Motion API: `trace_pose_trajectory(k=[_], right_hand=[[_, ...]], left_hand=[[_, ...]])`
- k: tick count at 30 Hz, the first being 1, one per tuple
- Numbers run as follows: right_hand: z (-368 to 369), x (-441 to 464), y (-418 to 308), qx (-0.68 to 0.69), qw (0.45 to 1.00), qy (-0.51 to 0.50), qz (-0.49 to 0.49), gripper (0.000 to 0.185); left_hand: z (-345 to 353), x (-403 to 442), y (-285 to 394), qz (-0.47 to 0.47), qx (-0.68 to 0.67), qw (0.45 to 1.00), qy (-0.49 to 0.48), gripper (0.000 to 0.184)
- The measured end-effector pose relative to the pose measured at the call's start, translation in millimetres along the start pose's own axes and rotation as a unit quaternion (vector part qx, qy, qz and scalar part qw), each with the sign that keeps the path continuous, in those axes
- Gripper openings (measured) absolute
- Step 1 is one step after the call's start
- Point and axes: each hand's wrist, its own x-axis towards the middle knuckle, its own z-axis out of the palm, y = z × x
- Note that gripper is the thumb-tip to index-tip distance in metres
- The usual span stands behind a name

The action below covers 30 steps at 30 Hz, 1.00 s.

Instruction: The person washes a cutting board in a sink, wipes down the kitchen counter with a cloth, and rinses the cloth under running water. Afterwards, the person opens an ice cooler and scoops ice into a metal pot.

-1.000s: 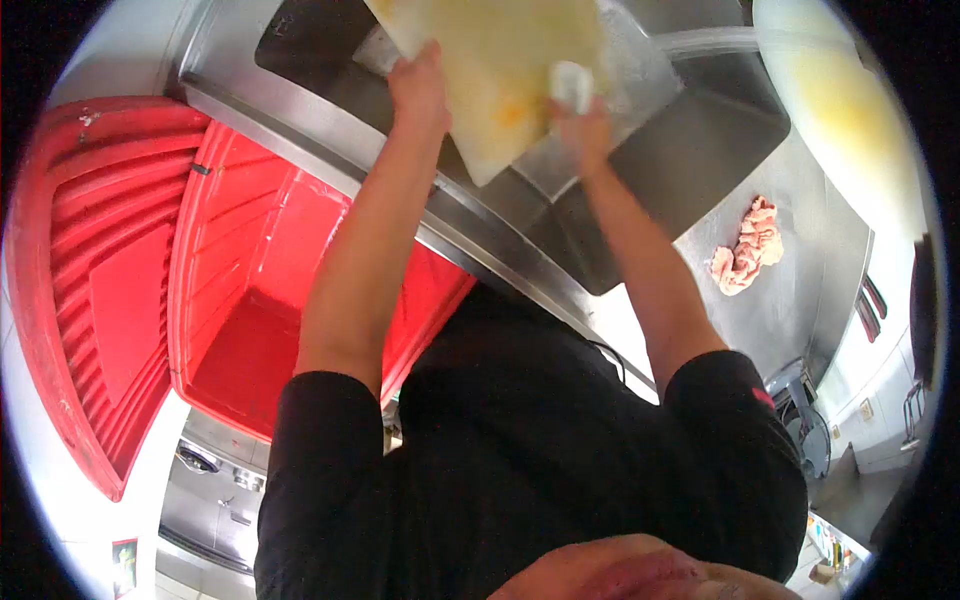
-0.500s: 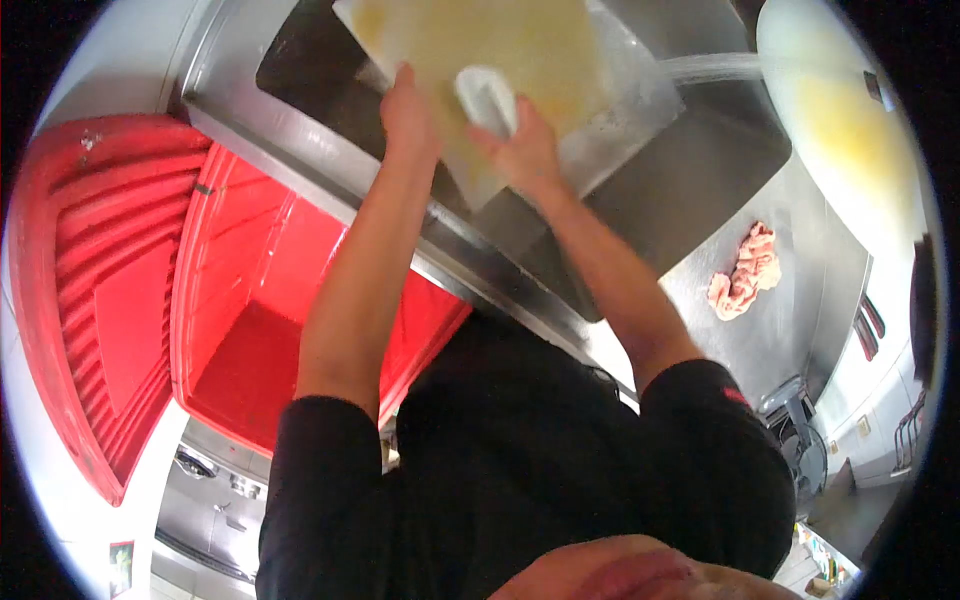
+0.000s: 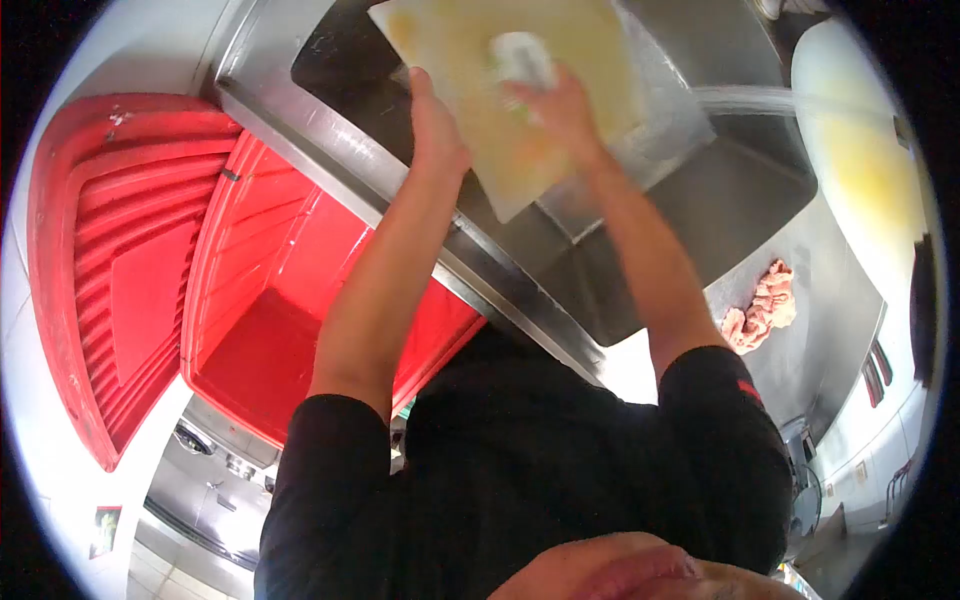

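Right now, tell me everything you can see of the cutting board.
The cutting board is a flat, off-white slab, apparently plastic, with straight edges and yellow stains plus a faint orange smear towards its near corner. It is held over the metal sink, that corner pointing towards the person. The left hand holds its left edge; the right hand has a blurred white object at its face. The top of the picture cuts it off.

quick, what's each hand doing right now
Left hand: closed on the edge of the yellowed board.
Right hand: closed around a white scrubber-like thing, against the board's face.
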Motion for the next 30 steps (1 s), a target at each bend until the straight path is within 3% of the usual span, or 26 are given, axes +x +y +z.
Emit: trace_pose_trajectory(k=[2, 4, 7, 10, 13, 15, 18, 19, 21, 24, 25, 28, 30], right_hand=[[-30.4, 59.3, 70.0, 0.020, 0.990, -0.006, 0.143, 0.063], [-32.2, 90.1, 103.3, 0.022, 0.984, 0.008, 0.174, 0.066], [-19.4, 61.2, -26.4, 0.153, 0.984, -0.054, 0.066, 0.060], [-3.3, 33.0, -102.3, 0.013, 0.993, -0.110, -0.028, 0.064], [-6.7, 94.5, -59.4, 0.049, 0.989, -0.126, 0.056, 0.067], [-9.5, 150.8, 6.7, 0.076, 0.976, -0.115, 0.167, 0.068], [31.9, 98.7, -72.4, 0.048, 0.991, -0.104, -0.070, 0.067], [33.2, 69.0, -110.7, 0.038, 0.988, -0.108, -0.105, 0.068], [19.9, 63.7, -120.3, 0.031, 0.989, -0.118, -0.079, 0.070], [-7.0, 140.0, -15.2, 0.027, 0.992, -0.096, 0.083, 0.072], [-18.7, 143.1, 3.1, 0.009, 0.991, -0.093, 0.095, 0.073], [-22.8, 59.6, -53.8, -0.005, 0.992, -0.129, -0.004, 0.076], [-24.4, -14.7, -71.3, 0.001, 0.976, -0.218, -0.030, 0.081]], left_hand=[[-2.1, 5.0, -2.6, -0.002, 0.008, 1.000, 0.011, 0.061], [0.6, 4.6, -4.9, -0.011, 0.001, 1.000, 0.016, 0.061], [1.8, 5.4, -3.6, -0.006, -0.017, 1.000, 0.015, 0.062], [-7.2, 8.4, -4.6, 0.020, -0.002, 1.000, 0.008, 0.062], [-4.0, 7.0, -2.6, 0.027, -0.003, 1.000, 0.016, 0.062], [16.1, -3.4, 1.8, 0.005, 0.004, 0.999, 0.051, 0.062], [14.9, -3.2, 4.5, 0.010, -0.031, 0.999, 0.005, 0.061], [9.5, -4.1, 3.7, 0.010, -0.037, 0.999, 0.015, 0.061], [-0.2, -2.4, 2.1, 0.008, -0.041, 0.999, 0.023, 0.061], [-8.2, 12.8, -5.7, 0.031, -0.031, 0.999, 0.022, 0.060], [-11.9, 13.2, -10.0, 0.018, -0.038, 0.999, 0.016, 0.060], [-16.7, 20.7, -8.3, 0.006, -0.040, 0.999, 0.013, 0.059], [-13.3, 16.6, -2.0, 0.018, 0.000, 0.999, 0.033, 0.058]])
